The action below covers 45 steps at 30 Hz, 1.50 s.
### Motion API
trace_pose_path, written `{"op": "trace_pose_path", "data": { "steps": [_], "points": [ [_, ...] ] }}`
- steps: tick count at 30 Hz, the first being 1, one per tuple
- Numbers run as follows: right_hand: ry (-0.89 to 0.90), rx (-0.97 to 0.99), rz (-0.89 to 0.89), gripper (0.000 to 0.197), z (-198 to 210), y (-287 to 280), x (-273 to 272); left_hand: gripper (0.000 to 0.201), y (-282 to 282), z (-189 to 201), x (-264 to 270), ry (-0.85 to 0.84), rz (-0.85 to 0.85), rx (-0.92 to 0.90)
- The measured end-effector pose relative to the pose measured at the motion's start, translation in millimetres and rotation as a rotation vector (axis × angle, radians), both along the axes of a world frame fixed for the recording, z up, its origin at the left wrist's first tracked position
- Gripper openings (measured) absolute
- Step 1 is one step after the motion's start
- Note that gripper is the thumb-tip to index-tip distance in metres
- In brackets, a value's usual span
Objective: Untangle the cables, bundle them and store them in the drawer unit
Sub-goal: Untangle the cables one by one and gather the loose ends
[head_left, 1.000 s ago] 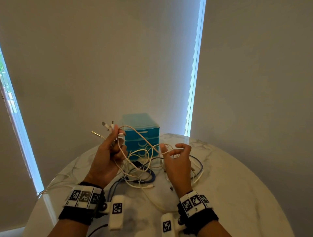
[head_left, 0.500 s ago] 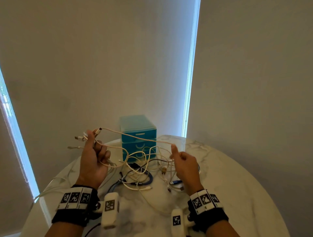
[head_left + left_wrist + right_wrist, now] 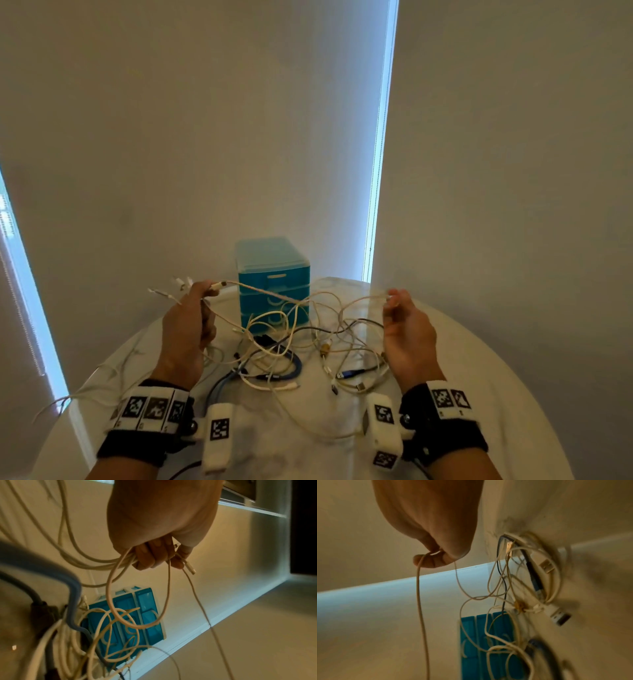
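Clearly light and floppy, the cables (image 3: 291,342) before the drawer unit (image 3: 274,281) snag easily; left hand (image 3: 186,329) grips several plug ends, right hand (image 3: 407,332) pinches one strand — best held near plugs.

Round white marble-look table (image 3: 462,394), grey veining. At its far edge stands a teal drawer unit (image 3: 274,291) w/ 3 drawers, all shut. In front of it a tangle of cables (image 3: 308,356) lies on the top: mostly white, 1 blue coil (image 3: 291,368), 1 blue-tipped USB plug (image 3: 346,374)
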State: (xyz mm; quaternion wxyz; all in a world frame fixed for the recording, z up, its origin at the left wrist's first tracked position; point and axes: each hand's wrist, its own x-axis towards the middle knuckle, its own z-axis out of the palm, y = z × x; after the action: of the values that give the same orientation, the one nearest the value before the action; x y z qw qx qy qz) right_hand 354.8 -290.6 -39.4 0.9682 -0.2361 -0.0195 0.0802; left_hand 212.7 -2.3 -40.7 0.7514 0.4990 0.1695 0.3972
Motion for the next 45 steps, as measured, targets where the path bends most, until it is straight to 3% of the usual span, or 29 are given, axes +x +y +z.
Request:
{"op": "trace_pose_path", "data": {
  "steps": [5, 8, 10, 14, 20, 23, 28, 30, 32, 35, 37, 39, 45],
  "points": [
    [-0.458, -0.552, 0.302, 0.024, 8, 29, -37, 0.021, -15, -2, -1, 0.145, -0.219, 0.253],
    [-0.695, -0.782, 0.454, 0.019, 2, 46, -57, 0.052, -30, 4, -5, 0.295, -0.371, 0.366],
    [-0.806, -0.889, 0.537, 0.018, -5, 54, -65, 0.074, -38, 5, -6, 0.374, -0.387, 0.446],
    [-0.775, -0.992, 0.633, 0.013, -10, 60, -69, 0.050, -45, 9, -9, 0.344, -0.307, 0.556],
    [-0.398, -0.761, 0.231, 0.045, -21, 56, -34, 0.051, -32, 10, -10, 0.261, -0.390, 0.543],
    [-0.332, -0.863, 0.117, 0.064, -28, 47, -21, 0.051, -32, 11, -11, 0.217, -0.417, 0.506],
    [-0.520, -1.007, -0.050, 0.030, -25, 50, -30, 0.052, -35, 14, -11, 0.194, -0.428, 0.436],
    [-0.608, -1.047, 0.023, 0.027, -22, 53, -39, 0.052, -37, 14, -12, 0.183, -0.450, 0.430],
    [-0.654, -1.049, 0.294, 0.017, -19, 56, -50, 0.054, -39, 13, -12, 0.180, -0.473, 0.450],
    [-0.483, -0.927, 0.650, 0.055, -14, 58, -59, 0.053, -45, 15, -14, 0.218, -0.487, 0.521],
    [-0.375, -0.881, 0.644, 0.062, -9, 57, -59, 0.050, -49, 17, -15, 0.235, -0.502, 0.557],
    [-0.321, -0.807, 0.580, 0.050, -8, 56, -55, 0.049, -50, 17, -18, 0.248, -0.536, 0.595],
    [-0.114, -0.214, 0.528, 0.037, -7, 51, -45, 0.052, -55, 14, -21, 0.502, -0.838, 0.891]
  ]
}}
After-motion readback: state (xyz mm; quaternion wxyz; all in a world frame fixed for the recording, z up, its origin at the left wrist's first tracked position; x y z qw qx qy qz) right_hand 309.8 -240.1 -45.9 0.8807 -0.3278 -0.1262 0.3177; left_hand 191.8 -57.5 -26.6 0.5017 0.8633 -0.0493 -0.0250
